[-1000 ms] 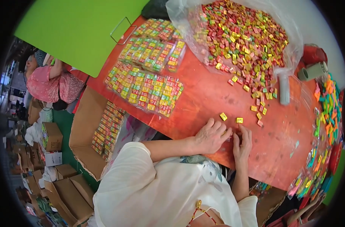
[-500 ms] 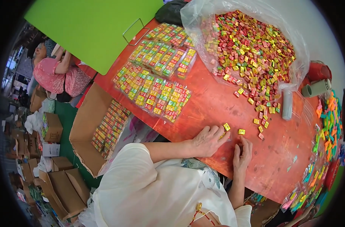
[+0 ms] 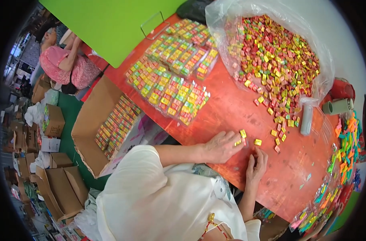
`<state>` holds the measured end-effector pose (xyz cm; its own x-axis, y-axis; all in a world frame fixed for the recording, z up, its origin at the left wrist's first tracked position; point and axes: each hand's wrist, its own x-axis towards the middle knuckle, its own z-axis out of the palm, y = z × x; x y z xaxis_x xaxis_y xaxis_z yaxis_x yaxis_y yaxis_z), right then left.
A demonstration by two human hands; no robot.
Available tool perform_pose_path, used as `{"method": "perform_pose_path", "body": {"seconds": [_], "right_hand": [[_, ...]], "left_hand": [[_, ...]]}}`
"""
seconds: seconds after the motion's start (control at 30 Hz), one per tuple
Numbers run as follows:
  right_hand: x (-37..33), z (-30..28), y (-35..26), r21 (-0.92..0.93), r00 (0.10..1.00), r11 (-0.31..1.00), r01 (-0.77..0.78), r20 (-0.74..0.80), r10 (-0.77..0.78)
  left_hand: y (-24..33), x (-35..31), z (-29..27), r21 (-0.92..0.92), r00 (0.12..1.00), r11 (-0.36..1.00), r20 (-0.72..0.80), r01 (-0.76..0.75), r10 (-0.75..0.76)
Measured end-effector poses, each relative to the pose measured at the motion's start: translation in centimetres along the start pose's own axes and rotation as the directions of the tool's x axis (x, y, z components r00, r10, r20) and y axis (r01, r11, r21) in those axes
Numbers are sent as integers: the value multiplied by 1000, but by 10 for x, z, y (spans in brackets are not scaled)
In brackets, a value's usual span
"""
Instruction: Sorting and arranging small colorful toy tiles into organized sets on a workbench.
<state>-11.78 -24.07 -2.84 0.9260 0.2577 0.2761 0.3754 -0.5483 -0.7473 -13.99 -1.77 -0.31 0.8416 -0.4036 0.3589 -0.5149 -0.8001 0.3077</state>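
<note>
My left hand [image 3: 223,147] rests on the red table, its fingers bent and closed at a small yellow block [image 3: 238,141]. Part of that block is hidden by the fingertips. Just beyond them lies another yellow block [image 3: 243,133]. My right hand [image 3: 256,164] is on the table near its front edge, thumb and fingers apart, with nothing visible between them. A single yellow block [image 3: 258,142] lies beyond its fingertips, not touching them. Farther off, several loose red and yellow blocks trail from a big heap of blocks [image 3: 279,60] spilling out of a clear plastic bag [image 3: 221,30].
Clear packs of blocks [image 3: 167,92] lie flat at the left. A cardboard box [image 3: 84,146] beside the table holds more packs. A grey-green cylinder [image 3: 341,106], a clear container [image 3: 306,120] and colourful plastic pieces [image 3: 345,146] are at the right. Another person [image 3: 68,66] works far left.
The view has shifted slightly, so the table's contents sit a little farther right. The yellow block at my left fingertips shows more. My right hand stays in nearly the same place.
</note>
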Motion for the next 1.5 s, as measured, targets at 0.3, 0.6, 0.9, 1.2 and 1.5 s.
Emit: {"method": "perform_pose_path", "body": {"seconds": [0.3, 0.6, 0.9, 1.2, 1.5], "right_hand": [[-1, -1, -3, -31, 1000, 999, -28, 9, 28], [4, -3, -10, -122, 998, 991, 54, -15, -56], [21, -13, -15, -199, 997, 979, -44, -71, 30], [53, -3, 3, -432, 974, 874, 224, 74, -213], [69, -50, 45, -719, 982, 680, -143, -188, 8]], "left_hand": [[-40, -2, -25, 221, 972, 947, -86, 232, -218], [-62, 2, -36, 507, 916, 787, -13, 352, -402], [-16, 34, -11, 176, 975, 962, 34, 210, -220], [-7, 60, 36, 151, 1000, 988, 8, 13, -14], [-41, 119, 40, 135, 982, 976, -101, 170, -157]]}}
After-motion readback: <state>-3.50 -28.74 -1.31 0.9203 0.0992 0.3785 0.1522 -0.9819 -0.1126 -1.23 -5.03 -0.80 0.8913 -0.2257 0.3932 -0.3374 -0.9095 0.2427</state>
